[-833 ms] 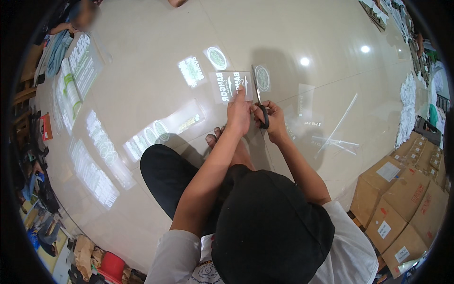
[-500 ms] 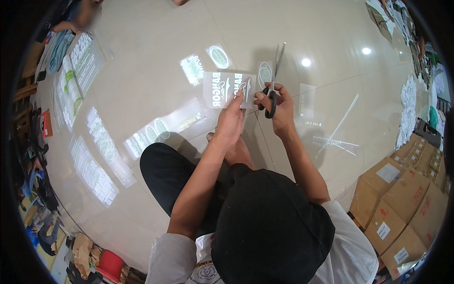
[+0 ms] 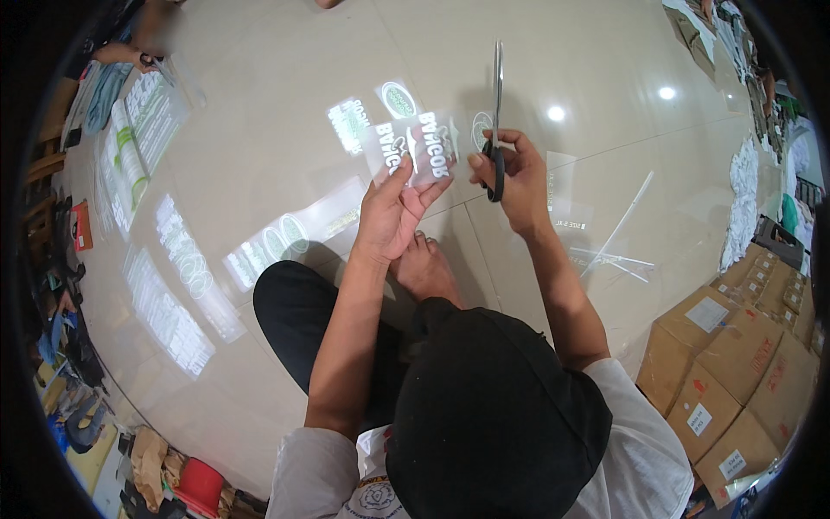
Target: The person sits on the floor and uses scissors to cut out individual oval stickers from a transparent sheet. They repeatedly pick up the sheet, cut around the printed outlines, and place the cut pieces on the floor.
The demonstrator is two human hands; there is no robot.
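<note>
My left hand (image 3: 391, 210) grips a clear film sheet (image 3: 439, 156) with mirrored white lettering by its near edge, thumb on top and fingers beneath. The sheet is tilted and slightly curved. To its right, my right hand (image 3: 521, 183) has its fingers in the black handles of a pair of scissors (image 3: 497, 91). The blades point away from me, look closed together and stand apart from the sheet. Beyond the sheet lie a film piece with white lettering (image 3: 347, 126) and one with an oval print (image 3: 398, 100). Another oval-printed piece (image 3: 481, 131) is partly behind the scissors.
A long printed film strip (image 3: 294, 232) lies left of my bare foot (image 3: 425, 266). Further left are more printed sheets (image 3: 169, 311). Thin film offcuts (image 3: 618, 259) cross at right, near stacked cartons (image 3: 705, 346). Another person's hand (image 3: 121, 54) shows at upper left.
My left hand has shifted left and turned, tilting and bending the film sheet. The scissors have swung more upright, and their tips now reach further away from me.
</note>
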